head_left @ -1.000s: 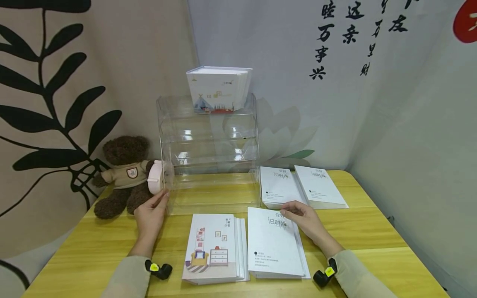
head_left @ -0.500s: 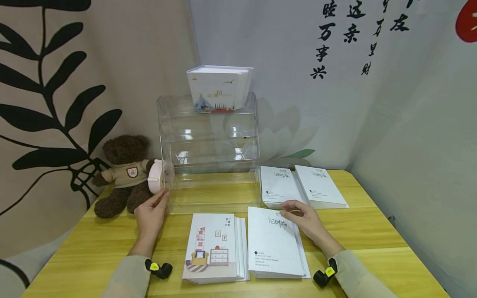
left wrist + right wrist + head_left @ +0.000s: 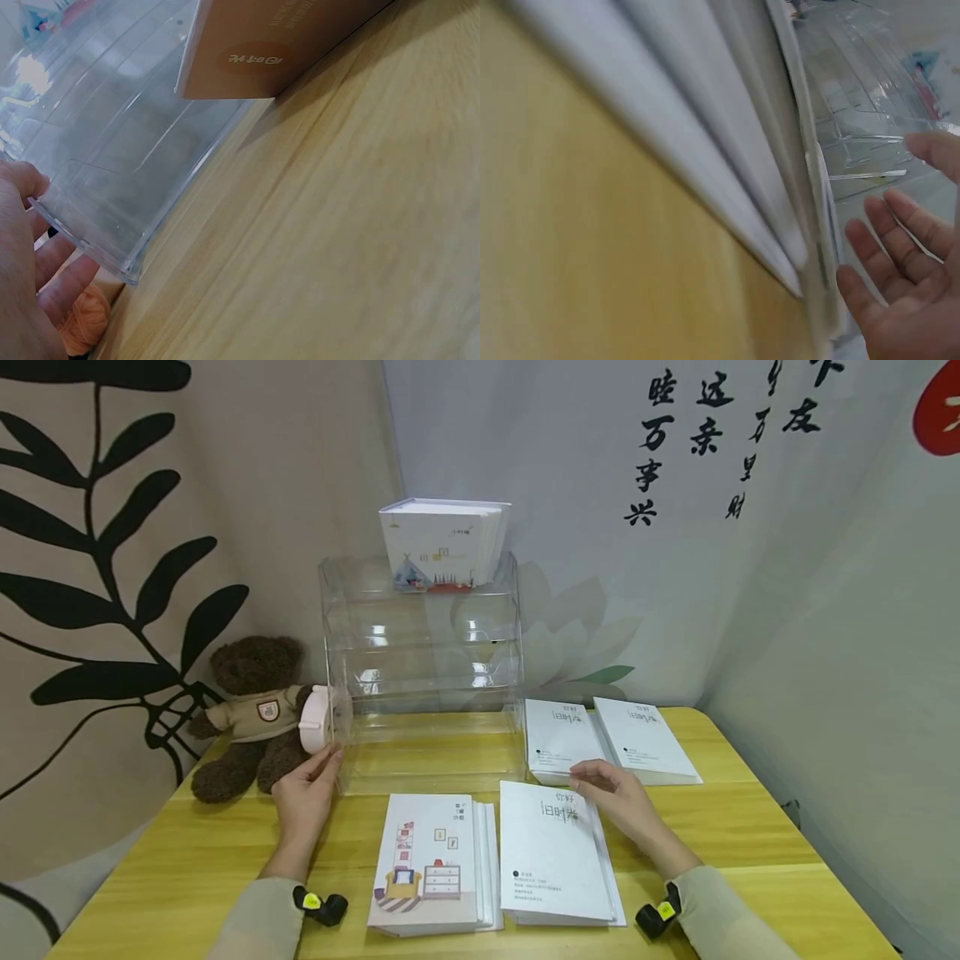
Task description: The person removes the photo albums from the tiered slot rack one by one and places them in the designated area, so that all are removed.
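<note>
A clear plastic tiered rack (image 3: 427,660) stands at the back of the table. My left hand (image 3: 303,797) pinches its front left edge. In the left wrist view the thumb (image 3: 30,180) lies on the inner face and the fingers (image 3: 67,281) behind the panel. A white book (image 3: 555,860) stands partly open near the front. My right hand (image 3: 618,802) hovers at that book's upper right corner, and the right wrist view shows its fingers spread and holding nothing. A book with a drawn room on its cover (image 3: 423,860) stands to the left.
Another illustrated book (image 3: 442,543) rests in the rack's top tier. Two more white books (image 3: 562,743) stand at the back right. A brown teddy bear (image 3: 258,718) and a pink object (image 3: 315,720) sit left of the rack. Fabric-like walls enclose the wooden table (image 3: 750,877).
The head view has tilted very slightly, shifting the scene a little downward. Both hands, the rack and the books keep practically the same places.
</note>
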Demonstrator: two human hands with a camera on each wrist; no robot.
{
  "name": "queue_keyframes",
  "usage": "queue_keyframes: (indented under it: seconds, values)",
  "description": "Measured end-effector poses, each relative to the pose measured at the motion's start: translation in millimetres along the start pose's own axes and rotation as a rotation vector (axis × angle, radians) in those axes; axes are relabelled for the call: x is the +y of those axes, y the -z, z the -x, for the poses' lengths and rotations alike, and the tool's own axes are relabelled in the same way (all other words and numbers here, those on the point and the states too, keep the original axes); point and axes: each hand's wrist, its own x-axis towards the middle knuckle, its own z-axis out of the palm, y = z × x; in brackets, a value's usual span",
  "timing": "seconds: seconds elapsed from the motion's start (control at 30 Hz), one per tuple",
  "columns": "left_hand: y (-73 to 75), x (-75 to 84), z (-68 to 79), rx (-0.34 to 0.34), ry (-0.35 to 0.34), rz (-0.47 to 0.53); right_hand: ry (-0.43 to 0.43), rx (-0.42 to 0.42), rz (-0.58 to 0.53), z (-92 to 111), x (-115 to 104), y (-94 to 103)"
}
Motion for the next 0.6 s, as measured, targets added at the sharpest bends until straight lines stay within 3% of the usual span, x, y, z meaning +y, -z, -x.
queue_keyframes:
  seconds: [0.37, 0.6]
  values:
    - [-1.0, -5.9, -0.4, 0.017, -0.011, -0.009, 0.122, -0.034, -0.024, -16, -29, 20.5]
    - [-1.2, -3.7, 0.5, 0.020, -0.025, -0.019, 0.306, -0.063, -0.018, -50, -75, 35.2]
